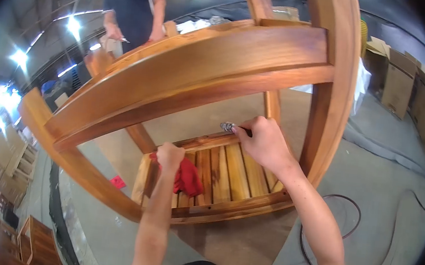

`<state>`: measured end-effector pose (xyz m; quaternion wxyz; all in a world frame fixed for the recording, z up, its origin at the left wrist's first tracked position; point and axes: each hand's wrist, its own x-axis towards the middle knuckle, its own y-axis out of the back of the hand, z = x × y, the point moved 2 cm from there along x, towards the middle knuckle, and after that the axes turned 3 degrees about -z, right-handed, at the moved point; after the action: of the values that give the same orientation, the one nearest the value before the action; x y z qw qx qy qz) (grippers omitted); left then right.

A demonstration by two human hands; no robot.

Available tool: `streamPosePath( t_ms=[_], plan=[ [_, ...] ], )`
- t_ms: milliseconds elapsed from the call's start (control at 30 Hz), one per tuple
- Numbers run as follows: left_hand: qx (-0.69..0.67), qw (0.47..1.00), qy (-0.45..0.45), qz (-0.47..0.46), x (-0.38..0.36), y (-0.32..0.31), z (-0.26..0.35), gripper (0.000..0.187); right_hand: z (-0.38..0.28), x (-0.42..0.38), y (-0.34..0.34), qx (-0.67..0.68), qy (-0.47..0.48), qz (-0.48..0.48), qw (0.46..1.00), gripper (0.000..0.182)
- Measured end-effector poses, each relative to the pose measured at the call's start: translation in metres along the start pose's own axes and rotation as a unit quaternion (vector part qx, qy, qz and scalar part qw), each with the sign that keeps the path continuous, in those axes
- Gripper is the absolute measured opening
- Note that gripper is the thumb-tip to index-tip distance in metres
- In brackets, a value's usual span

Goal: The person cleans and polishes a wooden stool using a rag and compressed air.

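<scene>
A varnished wooden table frame [205, 56] with a curved apron and thick legs stands in front of me. Low inside it is a slatted shelf [231, 173]. At the shelf's left part, my left hand [170, 156] is closed round a bunched red cloth [188, 176], which hangs over the slats. Over the shelf's far rail, my right hand [266, 140] grips a small tool [228, 127] with a dark handle and a silvery end. Its exact kind is too small to tell.
Across the frame stands another person [134, 10]. Brown cardboard [234, 248] lies under the frame, and a dark hose [356, 220] coils on the floor to the right. Cardboard boxes [399, 85] stand at the back right. A red scrap [118, 181] lies at left.
</scene>
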<state>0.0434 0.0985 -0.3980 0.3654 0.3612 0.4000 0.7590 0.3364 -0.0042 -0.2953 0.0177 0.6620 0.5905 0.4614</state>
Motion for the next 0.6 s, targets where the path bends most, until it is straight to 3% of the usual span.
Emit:
streamPosePath(
  t_ms=[100,200,233,300,367,467,600],
  plan=[
    [-0.016,0.999,-0.034,-0.015,0.002,-0.008,0.015,0.031,-0.001,-0.015,0.022,-0.052,-0.038,-0.014,0.998,0.017],
    [-0.031,0.996,-0.061,-0.059,-0.006,-0.019,0.051,0.033,-0.007,-0.024,0.026,-0.073,-0.005,0.002,0.997,0.018],
    [-0.058,0.997,-0.040,-0.026,-0.023,-0.018,0.071,0.031,-0.011,-0.024,0.024,-0.081,0.007,0.000,0.997,0.018],
    [-0.142,0.985,-0.058,-0.075,-0.043,-0.033,0.104,0.036,-0.019,-0.025,0.018,-0.098,0.032,0.002,0.995,0.019],
    [-0.133,0.968,-0.186,-0.100,-0.064,-0.057,0.139,0.036,-0.031,-0.024,0.013,-0.120,0.027,-0.012,0.992,0.017],
    [-0.161,0.904,-0.393,-0.055,-0.081,-0.087,0.162,0.033,-0.052,-0.024,0.003,-0.140,0.031,-0.025,0.989,0.022],
    [-0.182,0.852,-0.491,-0.002,-0.064,-0.088,0.139,0.029,-0.073,-0.022,-0.006,-0.114,0.054,-0.033,0.992,0.022]
  ],
)
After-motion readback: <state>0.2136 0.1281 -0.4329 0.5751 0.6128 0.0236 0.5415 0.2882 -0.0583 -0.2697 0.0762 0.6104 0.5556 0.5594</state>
